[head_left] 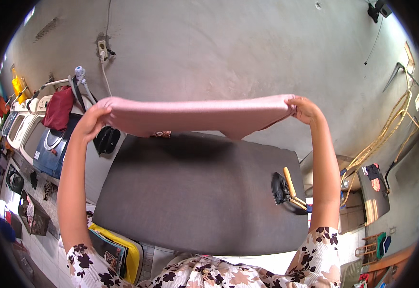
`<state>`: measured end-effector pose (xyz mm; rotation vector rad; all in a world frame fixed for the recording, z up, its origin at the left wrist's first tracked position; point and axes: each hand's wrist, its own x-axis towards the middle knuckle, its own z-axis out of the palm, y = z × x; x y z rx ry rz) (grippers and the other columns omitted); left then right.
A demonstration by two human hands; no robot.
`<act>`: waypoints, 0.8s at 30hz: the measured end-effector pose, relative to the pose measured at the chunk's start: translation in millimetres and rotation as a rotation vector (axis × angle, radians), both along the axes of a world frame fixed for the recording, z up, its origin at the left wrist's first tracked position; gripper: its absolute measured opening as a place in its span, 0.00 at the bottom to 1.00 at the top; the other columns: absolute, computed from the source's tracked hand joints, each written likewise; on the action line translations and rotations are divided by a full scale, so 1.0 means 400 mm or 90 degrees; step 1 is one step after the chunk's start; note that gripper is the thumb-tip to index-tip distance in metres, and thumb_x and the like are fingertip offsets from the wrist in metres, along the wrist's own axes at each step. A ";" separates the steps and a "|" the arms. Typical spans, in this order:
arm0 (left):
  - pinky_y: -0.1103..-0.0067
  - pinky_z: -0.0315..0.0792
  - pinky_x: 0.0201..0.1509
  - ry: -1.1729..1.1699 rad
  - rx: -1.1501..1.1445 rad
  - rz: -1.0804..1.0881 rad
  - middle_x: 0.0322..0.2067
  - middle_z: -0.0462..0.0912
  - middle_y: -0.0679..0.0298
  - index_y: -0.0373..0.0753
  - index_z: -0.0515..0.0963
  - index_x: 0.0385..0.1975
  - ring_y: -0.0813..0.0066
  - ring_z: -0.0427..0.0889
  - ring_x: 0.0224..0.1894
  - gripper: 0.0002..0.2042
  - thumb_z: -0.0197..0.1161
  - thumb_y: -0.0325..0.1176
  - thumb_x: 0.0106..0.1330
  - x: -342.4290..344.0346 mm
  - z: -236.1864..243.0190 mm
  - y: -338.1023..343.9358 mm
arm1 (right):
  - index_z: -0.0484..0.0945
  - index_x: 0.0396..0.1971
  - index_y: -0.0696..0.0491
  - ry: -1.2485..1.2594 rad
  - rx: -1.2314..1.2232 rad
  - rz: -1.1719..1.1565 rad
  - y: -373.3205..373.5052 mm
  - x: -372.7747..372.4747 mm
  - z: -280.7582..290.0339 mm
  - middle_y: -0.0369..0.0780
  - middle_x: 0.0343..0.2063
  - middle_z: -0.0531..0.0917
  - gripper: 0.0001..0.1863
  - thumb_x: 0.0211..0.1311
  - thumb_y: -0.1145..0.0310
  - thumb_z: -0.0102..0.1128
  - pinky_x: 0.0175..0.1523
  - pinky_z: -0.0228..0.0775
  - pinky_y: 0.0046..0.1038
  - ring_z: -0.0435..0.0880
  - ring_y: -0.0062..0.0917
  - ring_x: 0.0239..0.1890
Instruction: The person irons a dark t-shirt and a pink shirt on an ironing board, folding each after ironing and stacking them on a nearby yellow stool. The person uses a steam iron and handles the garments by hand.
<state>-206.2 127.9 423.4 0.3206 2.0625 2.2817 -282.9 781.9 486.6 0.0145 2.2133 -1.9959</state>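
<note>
the left hand (95, 120) pinches a pink cloth (195, 115) raised above the far edge of a dark padded table (185, 192). an iron (279, 188) sits rightward, likely for easy reach; the right hand (306, 110) grips the cloth's other end, seemingly for tautness.

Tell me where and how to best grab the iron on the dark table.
I'd grip the iron by the middle of its straight tan handle, coming from the right: the handle lies on that side, while the dark body sits to its left. Keep clear of the cord at the near end. The right hand is nearer, but holds the pink cloth.
</note>
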 end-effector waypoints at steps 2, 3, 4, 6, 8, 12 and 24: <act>0.76 0.64 0.63 0.013 -0.023 -0.018 0.50 0.78 0.64 0.32 0.70 0.56 0.74 0.75 0.54 0.24 0.64 0.34 0.61 0.050 -0.062 0.035 | 0.78 0.38 0.56 -0.041 0.013 0.017 0.058 0.022 -0.082 0.35 0.31 0.83 0.08 0.59 0.73 0.63 0.42 0.74 0.23 0.81 0.19 0.31; 0.76 0.64 0.63 0.025 -0.042 -0.007 0.49 0.79 0.65 0.32 0.70 0.56 0.75 0.75 0.53 0.24 0.65 0.35 0.61 0.092 -0.094 0.038 | 0.78 0.38 0.56 -0.058 0.013 0.036 0.052 0.043 -0.123 0.35 0.31 0.83 0.08 0.58 0.73 0.63 0.41 0.74 0.23 0.81 0.18 0.31; 0.76 0.63 0.63 0.017 -0.082 0.005 0.49 0.79 0.66 0.33 0.70 0.57 0.76 0.75 0.53 0.25 0.65 0.35 0.61 0.126 -0.151 0.013 | 0.78 0.37 0.57 -0.074 0.013 0.058 0.032 0.068 -0.167 0.34 0.31 0.83 0.08 0.58 0.73 0.64 0.41 0.74 0.22 0.81 0.18 0.31; 0.77 0.63 0.63 -0.025 -0.131 0.016 0.49 0.79 0.67 0.34 0.70 0.57 0.77 0.74 0.54 0.25 0.65 0.36 0.61 0.188 -0.286 0.012 | 0.78 0.38 0.56 -0.100 0.043 0.066 0.052 0.144 -0.244 0.34 0.30 0.82 0.09 0.58 0.73 0.64 0.40 0.74 0.22 0.81 0.17 0.31; 0.78 0.63 0.63 -0.103 -0.137 0.028 0.50 0.79 0.67 0.34 0.71 0.57 0.78 0.74 0.54 0.24 0.65 0.36 0.62 0.282 -0.382 0.056 | 0.78 0.39 0.56 -0.126 0.091 0.057 0.095 0.221 -0.354 0.33 0.30 0.82 0.09 0.59 0.72 0.63 0.41 0.74 0.21 0.80 0.16 0.31; 0.75 0.60 0.65 -0.212 -0.181 0.072 0.48 0.80 0.65 0.33 0.73 0.54 0.76 0.75 0.53 0.21 0.63 0.34 0.62 0.528 -0.599 0.053 | 0.79 0.33 0.56 -0.136 0.214 0.071 -0.007 0.411 -0.540 0.31 0.27 0.80 0.10 0.52 0.70 0.68 0.40 0.70 0.22 0.77 0.17 0.31; 0.50 0.37 0.71 -0.263 -0.628 0.231 0.45 0.82 0.55 0.38 0.74 0.49 0.56 0.77 0.53 0.23 0.64 0.44 0.57 0.605 -0.863 0.204 | 0.75 0.37 0.59 -0.224 0.187 -0.081 0.063 0.632 -1.135 0.35 0.26 0.82 0.15 0.53 0.72 0.69 0.34 0.70 0.20 0.78 0.17 0.26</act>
